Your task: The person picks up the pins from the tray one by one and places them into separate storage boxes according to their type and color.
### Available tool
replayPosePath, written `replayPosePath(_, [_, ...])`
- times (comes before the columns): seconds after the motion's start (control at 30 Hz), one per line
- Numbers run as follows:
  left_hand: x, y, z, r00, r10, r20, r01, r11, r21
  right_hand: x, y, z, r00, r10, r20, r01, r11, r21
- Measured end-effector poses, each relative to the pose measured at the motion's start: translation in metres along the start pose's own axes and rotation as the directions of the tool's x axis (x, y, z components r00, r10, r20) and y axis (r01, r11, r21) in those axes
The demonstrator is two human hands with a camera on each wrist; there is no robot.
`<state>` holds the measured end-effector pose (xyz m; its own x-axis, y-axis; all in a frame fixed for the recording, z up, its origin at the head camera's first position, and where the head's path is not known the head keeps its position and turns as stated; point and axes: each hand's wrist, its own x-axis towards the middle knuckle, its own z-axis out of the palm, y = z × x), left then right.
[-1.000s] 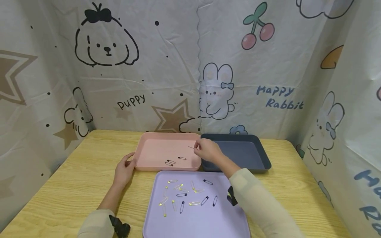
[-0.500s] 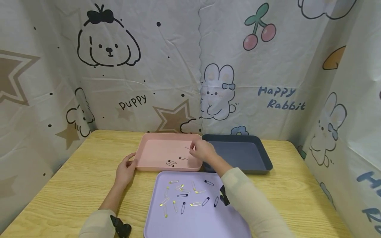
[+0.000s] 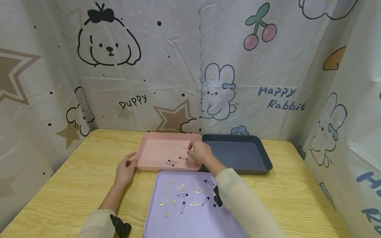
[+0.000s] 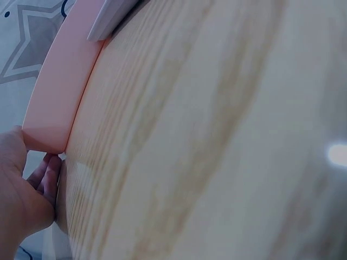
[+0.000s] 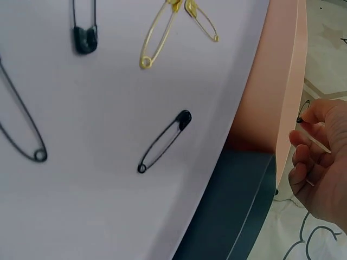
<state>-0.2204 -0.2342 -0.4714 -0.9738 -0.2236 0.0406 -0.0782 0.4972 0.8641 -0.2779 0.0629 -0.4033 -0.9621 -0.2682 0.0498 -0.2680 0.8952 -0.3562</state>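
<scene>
Over the right side of the pink tray [image 3: 157, 147], my right hand [image 3: 200, 153] pinches a safety pin with a black head [image 5: 300, 119] between thumb and fingertips. My left hand [image 3: 125, 169] holds the pink tray at its left end, thumb by the rim and fingers low at the corner in the left wrist view. Several black safety pins [image 3: 171, 161] lie inside that tray near its front wall. In front, a lilac tray [image 3: 202, 224] bears scattered yellow safety pins [image 3: 195, 204] and black safety pins [image 3: 183, 207]; my right sleeve covers part of it.
A dark blue tray [image 3: 241, 153] adjoins the pink one on the right; no pins show in it. All the trays stand on a wood-grain table [image 3: 285, 185]. Printed cloth [image 3: 169, 49] hangs behind and at both sides.
My right hand has shifted slightly left over the pink tray, still pinching the pin. My left hand stays at the tray's left end. The whole head view has shifted a little.
</scene>
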Motion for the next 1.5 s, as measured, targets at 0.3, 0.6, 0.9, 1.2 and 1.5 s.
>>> replayPosePath(0.3, [0.0,0.002,0.0,1.0,0.003,0.01,-0.003,1.0,-0.003,0.003,0.002,0.005,0.999,0.052,0.009,-0.052,0.999,-0.01])
replayPosePath(0.6, [-0.001,0.004,0.001,1.0,0.005,0.005,-0.005,1.0,0.001,0.003,0.004,0.007,0.997,0.079,-0.007,-0.079,0.997,0.008])
replayPosePath(0.9, [-0.001,0.003,0.003,1.0,0.01,0.001,-0.01,1.0,0.007,0.001,0.008,0.01,0.993,0.12,0.008,-0.12,0.992,0.038])
replayPosePath(1.2, [-0.003,0.004,0.0,1.0,0.003,0.005,-0.003,1.0,0.012,-0.001,0.014,0.005,0.996,0.092,0.01,-0.092,0.996,0.023])
replayPosePath(1.5, [-0.002,0.004,0.001,1.0,0.003,-0.001,-0.003,1.0,0.022,-0.008,0.02,-0.001,0.998,0.061,-0.017,-0.06,0.997,0.055])
